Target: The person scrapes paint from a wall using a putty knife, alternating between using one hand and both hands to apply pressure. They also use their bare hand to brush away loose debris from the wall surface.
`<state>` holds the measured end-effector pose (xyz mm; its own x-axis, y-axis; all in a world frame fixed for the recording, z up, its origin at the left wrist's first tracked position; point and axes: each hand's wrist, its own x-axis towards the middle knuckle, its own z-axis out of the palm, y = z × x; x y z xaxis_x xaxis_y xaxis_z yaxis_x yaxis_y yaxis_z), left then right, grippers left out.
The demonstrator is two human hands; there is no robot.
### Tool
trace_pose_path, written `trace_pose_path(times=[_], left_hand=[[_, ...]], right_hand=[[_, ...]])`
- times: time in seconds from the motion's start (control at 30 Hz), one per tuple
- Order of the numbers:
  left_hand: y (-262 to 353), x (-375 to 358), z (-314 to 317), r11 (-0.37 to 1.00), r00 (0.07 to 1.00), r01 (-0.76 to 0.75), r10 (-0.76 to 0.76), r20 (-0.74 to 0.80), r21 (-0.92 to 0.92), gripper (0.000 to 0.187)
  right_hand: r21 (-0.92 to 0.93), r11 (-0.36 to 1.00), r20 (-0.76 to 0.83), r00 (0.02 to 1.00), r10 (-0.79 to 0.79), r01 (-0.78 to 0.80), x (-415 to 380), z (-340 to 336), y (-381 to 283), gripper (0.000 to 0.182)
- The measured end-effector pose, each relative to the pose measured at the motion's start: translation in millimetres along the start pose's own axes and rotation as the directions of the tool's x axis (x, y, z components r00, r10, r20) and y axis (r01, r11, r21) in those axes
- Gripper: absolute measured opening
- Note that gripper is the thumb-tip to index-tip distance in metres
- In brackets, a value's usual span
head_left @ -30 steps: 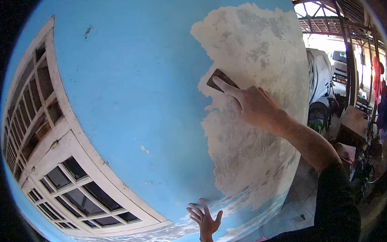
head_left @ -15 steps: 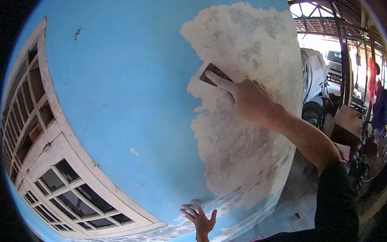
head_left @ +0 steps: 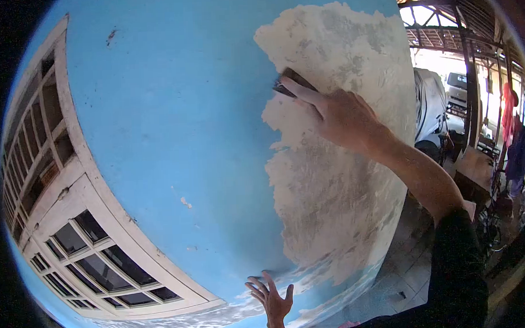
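Scraper work is what the head view shows: the right hand (head_left: pixel 345 119) presses a small dark scraper (head_left: pixel 290 82) flat against a blue wall (head_left: pixel 174 109), with the forefinger stretched out along the tool's back and the other fingers curled about it, so the hand is closed on it rather than spread. The scraper is a thin, dark, roughly rectangular piece, seen at a slant, its upper left end poking out past the fingertip; most of its body is hidden under the fingers, so its handle cannot be made out. It sits right at the ragged border where the blue paint meets a large bare patch (head_left: pixel 338 178) of pale, chalky, mottled plaster that runs from near the top of the wall down toward its lower part. The bare patch has a rough, lobed outline and grey streaks across it. Low in the picture, the left hand (head_left: pixel 274 299) is laid against the wall with its fingers spread wide, holding nothing, just below the lower edge of the bare patch. The right forearm runs down to a dark sleeve (head_left: pixel 457 273) at the lower right. To the left of the blue area stands a white-framed window (head_left: pixel 97 239) with many small panes. Beyond the wall's right edge, a parked vehicle (head_left: pixel 456 88) and hanging clothes (head_left: pixel 513 132) are visible under a timber roof.
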<state>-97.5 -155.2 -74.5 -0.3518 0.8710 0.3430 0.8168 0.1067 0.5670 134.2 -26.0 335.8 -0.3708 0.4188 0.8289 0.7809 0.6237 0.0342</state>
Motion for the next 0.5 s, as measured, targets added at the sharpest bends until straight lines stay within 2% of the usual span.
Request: trace_pose_path(times=[0.1, 0.23, 0.3, 0.43, 0.5], left_hand=[[2, 0, 1, 1.000, 1.000, 0.008, -0.008, -0.015, -0.005, 0.099], [1, -1, -2, 1.000, 1.000, 0.012, -0.013, 0.024, 0.019, 0.098], [2, -1, -3, 0.999, 0.999, 0.033, -0.034, 0.015, 0.033, 0.098], [3, 0, -1, 0.998, 1.000, 0.025, -0.025, -0.009, 0.060, 0.098], [0, -1, -4, 0.997, 1.000, 0.029, -0.029, -0.007, 0.068, 0.098]], right_hand=[[-0.024, 0.999, -0.078, 0.996, -0.038, 0.037, 7, 3, -3, 0.044], [-0.028, 0.999, 0.055, 0.998, -0.031, 0.033, -5, -3, 9, 0.044], [-0.082, 0.995, 0.002, 0.998, -0.059, 0.059, -1, -3, 6, 0.045], [-0.106, 0.993, -0.008, 0.998, -0.061, 0.060, -2, -4, 10, 0.045], [-0.053, 0.997, 0.169, 0.984, 0.063, -0.055, -11, -16, 14, 0.045]])
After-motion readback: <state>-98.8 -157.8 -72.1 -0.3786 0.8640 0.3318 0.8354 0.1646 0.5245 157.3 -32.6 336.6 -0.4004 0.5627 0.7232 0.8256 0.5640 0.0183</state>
